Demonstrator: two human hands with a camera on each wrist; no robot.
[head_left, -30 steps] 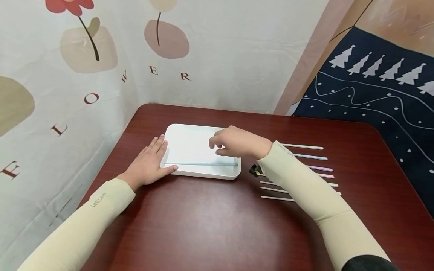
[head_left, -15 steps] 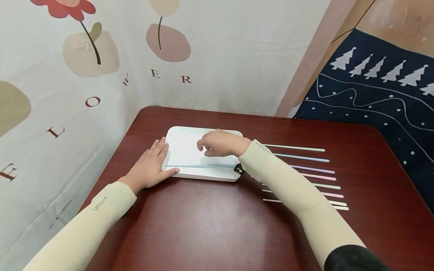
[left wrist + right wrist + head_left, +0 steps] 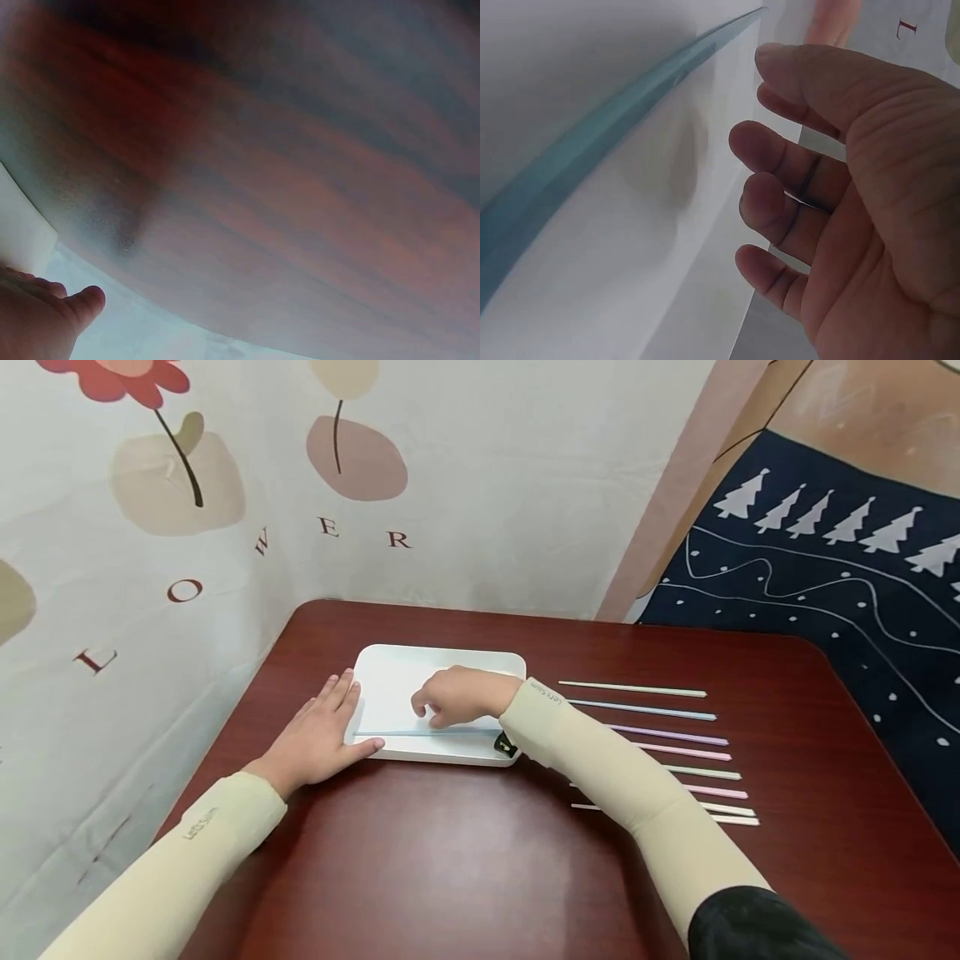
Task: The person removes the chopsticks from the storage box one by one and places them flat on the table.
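Observation:
A white tray (image 3: 386,681) with rounded corners lies on the table. Along its near side rests a thin pale blue stick (image 3: 405,733). My left hand (image 3: 311,743) lies at the tray's left edge, fingers straight and thumb stretched over the near corner. Its thumb and fingertips (image 3: 82,304) show beside the white wall in the left wrist view. Over the tray hovers my right hand (image 3: 457,697), fingers loosely bent. The right wrist view has the blue stick (image 3: 592,142) apart from that hand (image 3: 877,217), with nothing between thumb and fingers.
Several thin pastel sticks (image 3: 667,731) lie in a row to the right of the tray, partly hidden by my right sleeve (image 3: 600,777). A small black device (image 3: 506,744) sits under the right wrist. A printed cloth (image 3: 487,527) hangs behind the dark red table (image 3: 450,852).
My right hand has moved left across the tray and down toward the blue stick. The left hand keeps its place at the tray's edge. The head view has shifted slightly.

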